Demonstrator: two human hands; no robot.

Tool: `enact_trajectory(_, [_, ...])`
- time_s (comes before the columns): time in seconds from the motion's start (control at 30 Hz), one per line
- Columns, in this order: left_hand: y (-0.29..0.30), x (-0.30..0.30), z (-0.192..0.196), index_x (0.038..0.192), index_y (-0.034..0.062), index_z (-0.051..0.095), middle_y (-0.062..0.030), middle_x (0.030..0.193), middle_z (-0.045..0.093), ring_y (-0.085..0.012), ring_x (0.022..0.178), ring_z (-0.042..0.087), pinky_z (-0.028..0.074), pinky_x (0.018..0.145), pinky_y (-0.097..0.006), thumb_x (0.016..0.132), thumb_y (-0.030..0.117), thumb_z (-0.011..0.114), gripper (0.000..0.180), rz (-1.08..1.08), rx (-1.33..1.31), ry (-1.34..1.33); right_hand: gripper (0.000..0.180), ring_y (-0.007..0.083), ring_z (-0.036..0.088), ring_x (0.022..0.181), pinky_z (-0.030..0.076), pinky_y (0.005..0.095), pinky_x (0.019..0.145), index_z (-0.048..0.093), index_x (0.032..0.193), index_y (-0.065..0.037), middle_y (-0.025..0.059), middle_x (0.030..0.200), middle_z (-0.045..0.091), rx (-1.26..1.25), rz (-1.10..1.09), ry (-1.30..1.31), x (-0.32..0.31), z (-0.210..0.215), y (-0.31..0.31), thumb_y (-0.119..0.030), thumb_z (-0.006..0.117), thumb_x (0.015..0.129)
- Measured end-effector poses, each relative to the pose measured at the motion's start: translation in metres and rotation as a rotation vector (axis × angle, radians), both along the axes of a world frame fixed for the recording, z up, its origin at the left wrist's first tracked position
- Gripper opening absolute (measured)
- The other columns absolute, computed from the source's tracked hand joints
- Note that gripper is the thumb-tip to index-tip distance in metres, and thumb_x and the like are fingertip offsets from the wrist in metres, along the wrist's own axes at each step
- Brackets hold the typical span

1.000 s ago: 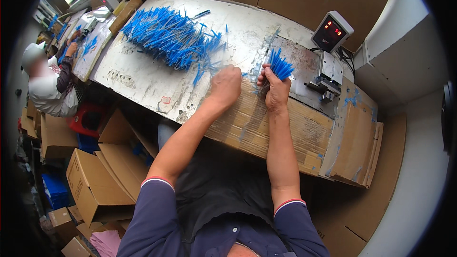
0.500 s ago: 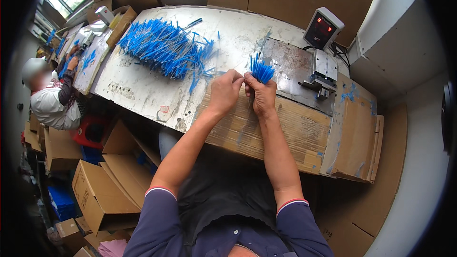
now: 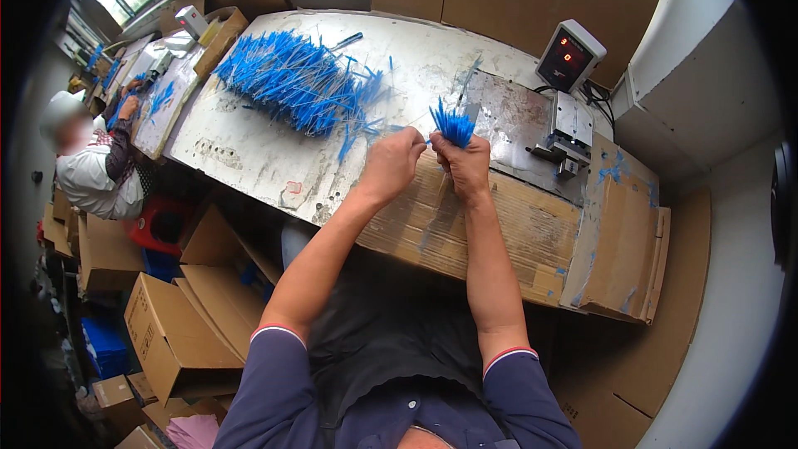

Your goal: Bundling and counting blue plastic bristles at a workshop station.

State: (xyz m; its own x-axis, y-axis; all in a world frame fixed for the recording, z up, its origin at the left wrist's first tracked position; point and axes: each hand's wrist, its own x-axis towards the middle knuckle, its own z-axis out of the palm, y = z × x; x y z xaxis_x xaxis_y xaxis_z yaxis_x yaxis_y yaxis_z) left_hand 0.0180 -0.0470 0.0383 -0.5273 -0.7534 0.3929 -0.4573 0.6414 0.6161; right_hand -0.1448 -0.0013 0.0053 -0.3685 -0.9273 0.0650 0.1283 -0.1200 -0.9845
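My right hand (image 3: 467, 165) is closed round a bundle of thin strips with blue ends (image 3: 453, 126), which fan out above the fist. Just to its left, my left hand (image 3: 389, 166) pinches thumb and fingers together beside the right thumb. Whatever thin thing is in that pinch is too small to make out. Farther left on the white worktable (image 3: 249, 165) lies a big heap of the same blue-ended strips (image 3: 291, 79), with pale thin lengths crossing through it.
A metal fixture (image 3: 569, 133) and a box with a lit red display (image 3: 570, 56) stand at the right. Flattened cardboard (image 3: 499, 229) covers the table's front edge. Beyond the heap lies a dark pen-like tool (image 3: 347, 40). Open cartons (image 3: 179, 337) and a co-worker (image 3: 96, 158) are at left.
My fingertips have drawn slightly apart, the left hand's pinch now a little away from the right thumb. The bundle stays in my right hand. The display's lit figures differ.
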Motion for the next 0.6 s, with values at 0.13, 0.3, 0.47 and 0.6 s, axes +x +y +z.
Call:
enact_trajectory(0.13, [-0.015, 0.005, -0.004, 0.099, 0.0023, 0.067, -0.0071, 0.083, 0.070, -0.0194, 0.073, 0.067, 0.051, 0.068, -0.033, 0.098, 0.013, 0.069, 0.011, 0.147, 0.301, 0.257, 0.011, 0.0157, 0.069, 0.072, 0.056, 0.0295, 0.063, 0.075, 0.097, 0.001, 0.0094, 0.086, 0.074, -0.010, 0.012, -0.387, 0.007, 0.015, 0.000, -0.008, 0.077, 0.091])
enact_trajectory(0.3, [-0.006, -0.014, 0.015, 0.104, 0.0032, 0.068, 0.0024, 0.088, 0.067, -0.0053, 0.075, 0.059, 0.048, 0.070, -0.021, 0.099, 0.016, 0.071, 0.013, -0.020, 0.864, 0.796, 0.014, 0.0209, 0.074, 0.086, 0.061, 0.0336, 0.077, 0.075, 0.105, 0.001, 0.0125, 0.096, 0.076, -0.055, 0.150, -0.347, 0.018, 0.008, 0.003, -0.006, 0.073, 0.094])
enact_trajectory(0.47, [-0.006, -0.009, 0.016, 0.112, 0.0029, 0.068, -0.0023, 0.094, 0.068, -0.0090, 0.082, 0.063, 0.052, 0.075, -0.024, 0.104, 0.018, 0.064, 0.018, -0.068, 0.913, 0.691, 0.013, 0.0177, 0.072, 0.077, 0.059, 0.0321, 0.072, 0.074, 0.104, 0.001, 0.0088, 0.089, 0.074, -0.055, 0.260, -0.346, 0.019, 0.011, 0.003, -0.006, 0.073, 0.093])
enact_trajectory(0.6, [-0.007, -0.009, 0.044, 0.130, 0.0015, 0.065, -0.0139, 0.120, 0.069, -0.0215, 0.107, 0.067, 0.053, 0.093, -0.034, 0.109, 0.029, 0.052, 0.037, -0.117, 0.467, 0.641, 0.012, 0.0172, 0.070, 0.075, 0.058, 0.0321, 0.070, 0.072, 0.102, 0.000, 0.0076, 0.087, 0.073, -0.028, 0.340, -0.303, 0.020, 0.019, 0.005, -0.006, 0.073, 0.092])
